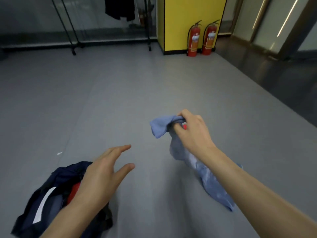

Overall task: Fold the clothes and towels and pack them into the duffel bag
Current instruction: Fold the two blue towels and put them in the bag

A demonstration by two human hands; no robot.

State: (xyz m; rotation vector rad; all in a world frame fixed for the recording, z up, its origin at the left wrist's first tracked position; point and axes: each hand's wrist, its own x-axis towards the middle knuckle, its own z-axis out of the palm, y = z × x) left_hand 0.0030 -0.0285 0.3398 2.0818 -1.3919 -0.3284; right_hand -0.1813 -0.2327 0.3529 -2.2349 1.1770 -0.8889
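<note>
My right hand [192, 133] grips a light blue towel [212, 184] by a bunched end; the rest hangs down under my forearm, and a small red tag shows at my fingers. My left hand [104, 172] hovers with fingers straight and spread, holding nothing, just over the right edge of the navy duffel bag [56, 179]. The bag lies on the grey floor at the lower left, with a white stripe on it and something red and something grey-blue showing in it.
Grey floor [120, 100] stretches ahead. A black clothes rack [72, 40] with a dark garment [120, 9] stands at the back. Two red fire extinguishers [200, 40] stand against a yellow pillar [190, 18]. A darker floor strip and glass wall run along the right.
</note>
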